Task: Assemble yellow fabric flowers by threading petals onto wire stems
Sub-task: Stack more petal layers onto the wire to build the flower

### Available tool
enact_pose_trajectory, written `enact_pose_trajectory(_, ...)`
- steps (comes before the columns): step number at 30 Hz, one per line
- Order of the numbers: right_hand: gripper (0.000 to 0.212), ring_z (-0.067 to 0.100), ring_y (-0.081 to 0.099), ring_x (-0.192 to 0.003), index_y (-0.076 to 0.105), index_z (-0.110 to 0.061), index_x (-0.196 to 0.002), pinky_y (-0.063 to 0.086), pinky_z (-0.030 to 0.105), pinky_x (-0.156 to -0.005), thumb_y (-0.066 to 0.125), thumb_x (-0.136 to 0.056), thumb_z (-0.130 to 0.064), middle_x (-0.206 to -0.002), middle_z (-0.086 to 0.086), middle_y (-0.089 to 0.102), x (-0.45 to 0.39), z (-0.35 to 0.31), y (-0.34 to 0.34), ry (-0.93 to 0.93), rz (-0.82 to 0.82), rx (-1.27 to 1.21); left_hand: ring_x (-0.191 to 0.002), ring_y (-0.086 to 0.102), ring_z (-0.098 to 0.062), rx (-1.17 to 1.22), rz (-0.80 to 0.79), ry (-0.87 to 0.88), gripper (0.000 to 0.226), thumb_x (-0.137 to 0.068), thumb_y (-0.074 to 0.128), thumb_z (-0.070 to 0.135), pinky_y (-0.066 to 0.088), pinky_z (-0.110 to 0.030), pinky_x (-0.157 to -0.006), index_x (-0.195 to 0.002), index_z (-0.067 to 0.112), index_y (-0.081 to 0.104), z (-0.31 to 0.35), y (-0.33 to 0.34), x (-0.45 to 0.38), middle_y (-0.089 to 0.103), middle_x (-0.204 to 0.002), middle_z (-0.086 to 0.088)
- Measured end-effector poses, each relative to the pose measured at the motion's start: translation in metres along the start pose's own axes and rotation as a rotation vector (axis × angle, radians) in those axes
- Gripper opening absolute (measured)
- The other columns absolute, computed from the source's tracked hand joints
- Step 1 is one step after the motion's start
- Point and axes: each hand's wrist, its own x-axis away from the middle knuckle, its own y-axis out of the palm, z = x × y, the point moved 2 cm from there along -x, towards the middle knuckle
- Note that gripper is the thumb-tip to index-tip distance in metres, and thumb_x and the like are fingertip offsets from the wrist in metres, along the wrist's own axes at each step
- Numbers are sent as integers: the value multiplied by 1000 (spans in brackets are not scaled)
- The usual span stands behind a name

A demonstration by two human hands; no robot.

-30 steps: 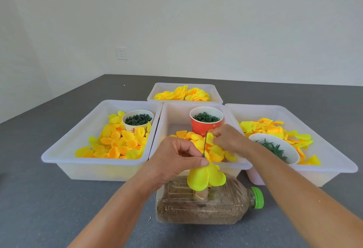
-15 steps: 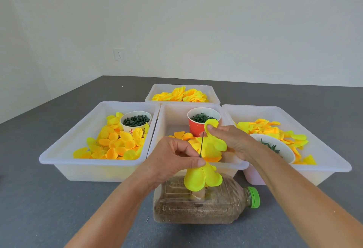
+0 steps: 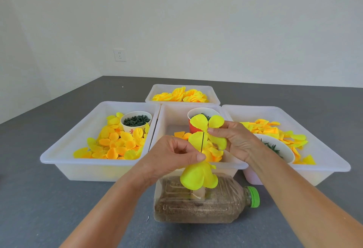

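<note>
A thin dark wire stem [image 3: 202,143] stands upright above a sand-filled plastic bottle [image 3: 202,202] lying on its side. My left hand [image 3: 172,157] pinches the stem, just above a yellow petal layer [image 3: 198,177] threaded low on it. My right hand [image 3: 233,139] holds a four-lobed yellow petal piece [image 3: 207,129] flat against the top of the wire. The stem's lower end is hidden behind the petals.
Three white bins stand side by side: the left bin [image 3: 59,155] with petals and a cup of green pieces [image 3: 136,121], the middle bin [image 3: 167,121] with a red cup [image 3: 193,127], the right bin [image 3: 334,161] with petals and a white bowl [image 3: 282,147]. A far bin [image 3: 157,94] holds finished flowers.
My right hand has lifted a yellow petal piece out of the middle bin and brought it up to the tip of the wire. My left hand kept its pinch on the stem.
</note>
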Motion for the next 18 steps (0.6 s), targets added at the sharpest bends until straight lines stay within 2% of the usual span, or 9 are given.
enact_pose_trajectory(2,16,19,67,-70,69,-5,-93,57,32,-64,66,-77,0,-79,6,72,2,-1,1,-14,10,9,-77,65,-23,-2,86,-13,39,-71,71,48,52,-28,-77,-73,9,74,1,-4,-2,72,-83,-17)
enact_pose_trajectory(3,16,18,67,-68,69,-5,-92,57,31,-62,66,-77,0,-77,5,71,3,-1,2,-24,15,14,-75,66,-21,26,169,-13,44,-72,65,53,54,-28,-78,-70,10,74,2,-6,-4,73,-79,-12)
enact_pose_trajectory(5,15,17,66,-68,69,-6,-91,56,31,-62,67,-77,0,-77,6,70,5,-3,4,-46,32,23,-65,64,-13,78,378,1,43,-77,60,49,55,-24,-71,-68,8,73,2,-12,-11,70,-66,-3)
enact_pose_trajectory(7,16,22,63,-76,69,-7,-91,52,37,-73,67,-77,1,-84,10,68,8,-5,6,-67,51,49,-61,56,-11,28,513,21,33,-81,65,37,49,-26,-67,-69,8,71,2,-15,-18,64,-61,0)
enact_pose_trajectory(10,16,26,61,-83,71,-10,-88,47,45,-84,69,-75,0,-88,12,68,12,-11,11,-101,50,97,-72,56,-15,-82,489,-28,23,-73,76,36,48,-36,-70,-75,13,70,6,-13,-28,68,-77,-11)
enact_pose_trajectory(12,18,23,64,-79,72,-12,-86,50,42,-82,71,-73,1,-83,8,71,14,-14,14,-130,25,119,-76,61,-20,-65,416,-88,25,-69,80,30,53,-44,-77,-81,9,71,9,-8,-32,71,-89,-16)
enact_pose_trajectory(15,25,16,66,-71,70,-11,-90,55,31,-67,68,-74,7,-76,2,71,17,-17,18,-145,-17,112,-80,62,-30,102,378,-133,23,-70,79,11,50,-54,-85,-87,-1,69,7,-6,-38,67,-94,-28)
enact_pose_trajectory(18,28,10,66,-61,69,-11,-93,51,21,-51,63,-77,11,-68,-2,70,21,-18,20,-134,-45,50,-73,62,-27,227,362,-168,14,-74,74,4,51,-46,-84,-87,3,70,4,-6,-39,68,-79,-14)
